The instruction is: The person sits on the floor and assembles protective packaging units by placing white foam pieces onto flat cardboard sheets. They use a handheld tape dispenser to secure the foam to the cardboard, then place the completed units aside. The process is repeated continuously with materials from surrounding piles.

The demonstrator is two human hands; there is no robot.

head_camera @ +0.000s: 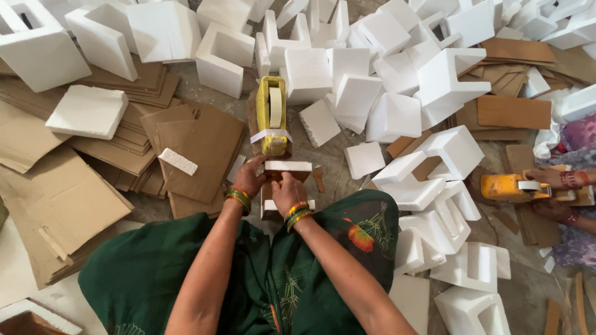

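Both hands, left [248, 177] and right [287, 189], are pinching a foam block [287, 166] wrapped in card on the floor just below the yellow tape dispenser [272, 118], likely mid-taping, so the next pull is needing steady hold.

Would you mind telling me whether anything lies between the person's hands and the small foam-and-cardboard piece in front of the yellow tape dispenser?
Nothing visible does. The left hand and the right hand already grip the foam-and-cardboard piece directly. The yellow tape dispenser stands just beyond it, past the hands rather than between them and the piece.
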